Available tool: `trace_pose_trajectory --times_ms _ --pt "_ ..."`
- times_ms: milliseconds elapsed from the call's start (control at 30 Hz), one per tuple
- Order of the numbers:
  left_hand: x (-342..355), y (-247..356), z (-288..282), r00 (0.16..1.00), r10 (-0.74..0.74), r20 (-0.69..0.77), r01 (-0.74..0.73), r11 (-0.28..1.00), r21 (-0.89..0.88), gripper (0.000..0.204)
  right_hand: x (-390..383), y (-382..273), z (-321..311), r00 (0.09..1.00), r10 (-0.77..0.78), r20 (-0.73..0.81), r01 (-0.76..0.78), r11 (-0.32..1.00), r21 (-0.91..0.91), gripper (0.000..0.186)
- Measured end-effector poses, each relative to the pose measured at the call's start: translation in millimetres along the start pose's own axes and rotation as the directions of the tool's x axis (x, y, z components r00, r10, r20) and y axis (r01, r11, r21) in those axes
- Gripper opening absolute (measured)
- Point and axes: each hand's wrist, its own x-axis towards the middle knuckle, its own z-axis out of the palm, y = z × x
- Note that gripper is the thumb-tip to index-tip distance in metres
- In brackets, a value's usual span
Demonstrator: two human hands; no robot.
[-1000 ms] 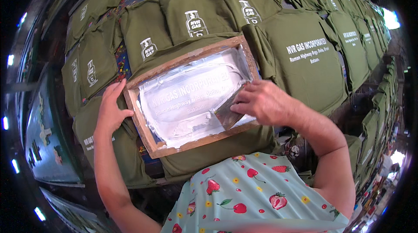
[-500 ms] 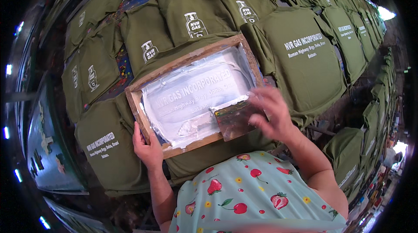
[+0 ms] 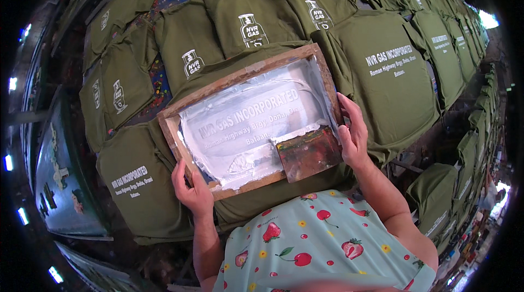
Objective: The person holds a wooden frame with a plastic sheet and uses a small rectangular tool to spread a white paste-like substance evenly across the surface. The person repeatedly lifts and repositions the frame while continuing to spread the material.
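Note:
A wooden screen printing frame (image 3: 240, 76) lies slightly tilted over an olive shirt, its mesh bearing reversed-out lettering. White ink (image 3: 245, 163) is smeared thickly along the mesh edges and pools at the near side. A stained squeegee (image 3: 310, 156) rests in the near right corner, its blade edge in the ink and its body across the near rail. My left hand (image 3: 193, 191) grips the frame's left side near the front corner. On the opposite side, my right hand (image 3: 355, 138) has its thumb and fingers around the right rail, beside the squeegee.
Olive shirts with white prints, such as a printed shirt (image 3: 382, 84) at right and another shirt (image 3: 134, 183) at left, surround the frame closely. Paint-speckled table surface (image 3: 159, 87) shows between them. A dark green panel (image 3: 68, 177) stands at far left. More shirts (image 3: 436, 193) lie at lower right.
My right hand has left the squeegee's side and taken hold of the frame's right rail. The squeegee stays lying in the frame. My left hand keeps its hold. The whole view has shifted slightly.

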Motion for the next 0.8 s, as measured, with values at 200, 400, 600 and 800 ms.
trace_pose_trajectory --times_ms 200,400,600,800 --pt "-19.4 -3.6 -0.8 0.994 0.069 -0.085 -0.075 0.994 -0.074 0.042 -12.5 3.8 -0.7 0.993 -0.098 -0.060 0.104 0.989 0.102 0.084" --pt "-26.8 -9.2 -1.8 0.955 0.244 -0.169 -0.248 0.969 -0.001 0.045 -21.0 6.1 0.5 0.990 -0.077 -0.118 0.101 0.971 0.216 0.093" --pt "-20.3 16.6 -7.0 0.956 0.221 -0.192 -0.252 0.955 -0.155 0.049 -16.9 -6.3 -28.1 0.997 0.073 -0.016 -0.064 0.945 0.319 0.077" --pt "-52.4 103.9 0.0 0.988 0.124 0.093 -0.064 0.872 -0.485 0.067 -76.1 -13.0 -175.6 0.985 0.119 -0.127 -0.091 0.973 0.211 0.081"
